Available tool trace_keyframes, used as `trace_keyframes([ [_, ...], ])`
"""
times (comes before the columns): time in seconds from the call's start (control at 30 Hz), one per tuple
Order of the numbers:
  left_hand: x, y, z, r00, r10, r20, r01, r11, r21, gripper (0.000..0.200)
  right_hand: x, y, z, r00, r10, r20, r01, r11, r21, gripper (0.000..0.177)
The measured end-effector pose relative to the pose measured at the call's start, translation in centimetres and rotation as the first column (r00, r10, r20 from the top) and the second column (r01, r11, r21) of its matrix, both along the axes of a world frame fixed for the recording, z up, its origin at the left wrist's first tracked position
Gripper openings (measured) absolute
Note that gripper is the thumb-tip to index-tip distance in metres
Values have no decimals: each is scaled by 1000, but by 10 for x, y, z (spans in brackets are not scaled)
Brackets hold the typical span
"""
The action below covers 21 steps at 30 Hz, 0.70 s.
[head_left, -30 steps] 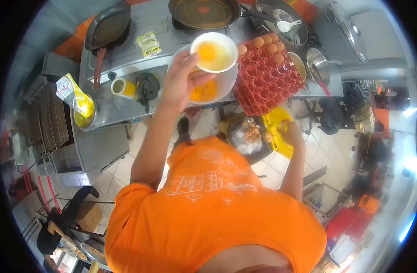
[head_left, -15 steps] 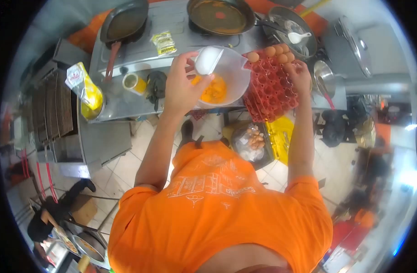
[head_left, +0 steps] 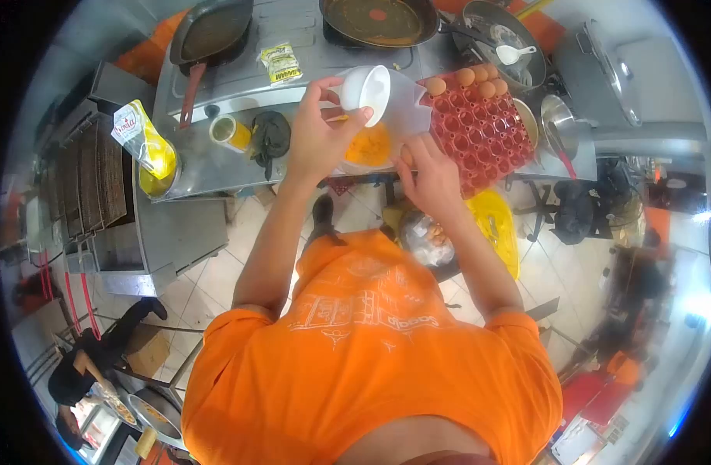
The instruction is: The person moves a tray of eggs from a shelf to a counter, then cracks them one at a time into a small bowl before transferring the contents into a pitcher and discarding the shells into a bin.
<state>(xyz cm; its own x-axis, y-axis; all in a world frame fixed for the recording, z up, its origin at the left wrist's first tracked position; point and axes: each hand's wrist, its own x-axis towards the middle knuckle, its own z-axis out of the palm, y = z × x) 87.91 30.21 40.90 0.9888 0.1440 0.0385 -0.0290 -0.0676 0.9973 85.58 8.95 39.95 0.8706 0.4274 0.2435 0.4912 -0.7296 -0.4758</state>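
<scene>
My left hand [head_left: 323, 136] grips a small white cup [head_left: 365, 91], tilted, over a translucent bowl [head_left: 408, 105] with orange-yellow egg [head_left: 369, 144] in it. At the bowl's right edge, my right hand [head_left: 429, 172] has its fingers closed round a brown egg, mostly hidden by them. Right of the bowl lies a red egg tray [head_left: 479, 128], with several brown eggs [head_left: 465, 77] along its far edge.
Two dark pans [head_left: 380, 22] rest on the stove at the back. A yellow packet [head_left: 280, 63], a yellow-white can [head_left: 231, 133] and a yellow pouch [head_left: 144, 143] are to the left. Metal bowls [head_left: 557, 124] stand right. A person [head_left: 84, 372] is at lower left.
My right hand has moved left from the egg tray to the bowl's edge, now with an egg. The cup in my left hand has tipped, its opening now facing right.
</scene>
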Motion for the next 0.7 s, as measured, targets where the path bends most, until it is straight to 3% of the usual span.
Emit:
trace_keyframes([
  [0.03, -1, -1, 0, 1000, -22, -17, 21, 1000, -13, 59, 4, -1, -1, 1000, 0, 2, 0, 1000, 0, 29],
  [0.1, 0, -3, -3, 999, -38, -34, 37, 999, -25, 59, 9, -5, -1, 996, 2, 93, -29, 956, 291, 29],
  [0.13, 2, -5, -10, 995, -73, -63, 66, 992, -109, 57, 11, -9, 7, 996, 3, 93, -31, 956, 290, 29],
  [0.17, 3, -9, -13, 990, -112, -89, 93, 977, -194, 55, 13, -15, 21, 953, 43, -300, 134, 828, 545, 31],
  [0.2, 3, -14, -13, 989, -116, -88, 97, 976, -194, 55, 14, -20, 34, 765, 190, -616, 378, 641, 668, 34],
  [0.27, 4, -28, -12, 960, -249, -131, 180, 900, -396, 51, 20, -27, 57, 763, 244, -599, 328, 652, 684, 35],
  [0.3, 4, -34, -13, 958, -257, -125, 189, 898, -398, 51, 23, -30, 63, 757, 301, -580, 273, 660, 699, 37],
  [0.33, 3, -41, -14, 948, -295, -122, 201, 848, -490, 50, 27, -27, 62, 906, 172, -387, 93, 811, 578, 36],
  [0.37, 3, -46, -14, 936, -332, -115, 209, 790, -576, 49, 29, -27, 67, 909, 166, -382, 94, 812, 576, 36],
  [0.43, 0, -55, -10, 923, -366, -117, 215, 744, -633, 50, 34, -25, 83, 973, 119, -199, -45, 939, 341, 34],
  [0.47, -1, -59, -9, 911, -394, -123, 209, 697, -686, 50, 35, -25, 88, 974, 117, -195, -45, 940, 339, 34],
  [0.7, -4, -75, -18, 891, -442, -109, 245, 668, -703, 50, 47, -29, 99, 977, 59, -207, -34, 992, 123, 30],
])
